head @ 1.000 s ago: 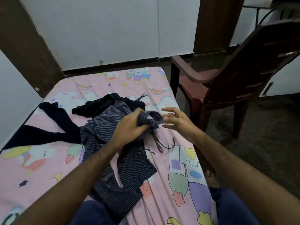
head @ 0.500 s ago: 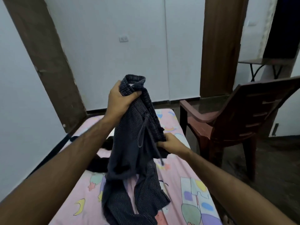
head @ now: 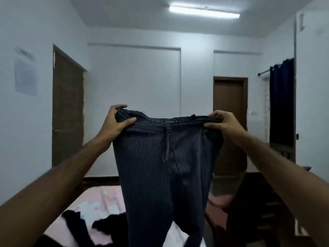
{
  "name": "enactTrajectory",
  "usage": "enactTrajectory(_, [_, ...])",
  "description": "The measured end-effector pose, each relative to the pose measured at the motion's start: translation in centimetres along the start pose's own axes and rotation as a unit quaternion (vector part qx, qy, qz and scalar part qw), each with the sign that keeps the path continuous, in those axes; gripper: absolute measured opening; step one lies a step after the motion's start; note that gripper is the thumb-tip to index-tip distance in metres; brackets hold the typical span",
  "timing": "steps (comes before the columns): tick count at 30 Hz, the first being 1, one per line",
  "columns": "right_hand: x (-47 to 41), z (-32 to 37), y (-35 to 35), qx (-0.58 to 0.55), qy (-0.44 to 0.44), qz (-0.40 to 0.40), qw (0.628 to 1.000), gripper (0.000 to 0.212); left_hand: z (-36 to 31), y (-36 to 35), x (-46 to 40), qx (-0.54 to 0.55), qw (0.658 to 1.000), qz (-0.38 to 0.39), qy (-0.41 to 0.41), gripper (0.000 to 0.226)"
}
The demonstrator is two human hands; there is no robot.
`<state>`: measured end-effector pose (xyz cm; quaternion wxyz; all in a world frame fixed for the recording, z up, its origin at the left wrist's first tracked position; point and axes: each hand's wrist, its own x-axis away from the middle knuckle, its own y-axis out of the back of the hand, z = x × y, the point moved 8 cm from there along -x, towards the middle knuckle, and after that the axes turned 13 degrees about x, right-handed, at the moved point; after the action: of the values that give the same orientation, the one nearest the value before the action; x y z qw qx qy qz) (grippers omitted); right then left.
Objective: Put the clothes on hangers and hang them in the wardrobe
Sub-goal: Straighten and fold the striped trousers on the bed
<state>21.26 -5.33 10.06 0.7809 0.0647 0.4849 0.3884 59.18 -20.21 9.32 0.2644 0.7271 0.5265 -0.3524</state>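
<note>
Striped trousers (head: 165,168), one pair, two hands gripping waistband

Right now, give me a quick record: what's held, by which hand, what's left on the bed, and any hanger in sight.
held item: striped trousers, hanging open, drawstring facing camera
left hand: grips waistband's left corner
right hand: grips waistband's right corner
bed: dark clothes lie on it
hanger: none visible
wardrobe: cannot tell which door

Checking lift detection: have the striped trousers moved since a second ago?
Yes. The trousers went up off the bed, held spread at the waistband by left hand and right hand.
</note>
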Motion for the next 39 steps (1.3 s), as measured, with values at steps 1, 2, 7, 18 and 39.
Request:
enactTrajectory(1, [-0.8,0.7,1.6,0.024,0.014,-0.020,0.999,0.024,-0.9,-0.2,-0.4,-0.009,1.000,0.026,-0.006,0.055])
enactTrajectory(2, [-1.5,1.3,2.8,0.058,0.027,-0.033,0.997,0.023,-1.7,-0.3,-0.8,-0.031,0.998,0.050,-0.015,0.053])
enactTrajectory(7, [-2.9,3.3,5.8,0.212,0.079,-0.046,0.973,0.019,-4.5,-0.5,-2.0,-0.227,0.964,0.054,-0.128,0.032])
enactTrajectory(18, [-1.6,7.7,7.7,0.082,0.117,0.188,0.972,0.039,-8.0,2.3,-6.1,-0.024,0.994,-0.004,-0.111,0.029])
enactTrajectory(39, [-2.8,5.7,11.7,-0.006,0.065,0.161,0.985,0.046,-8.5,-0.7,-7.8,-0.036,0.990,0.116,-0.067,0.021])
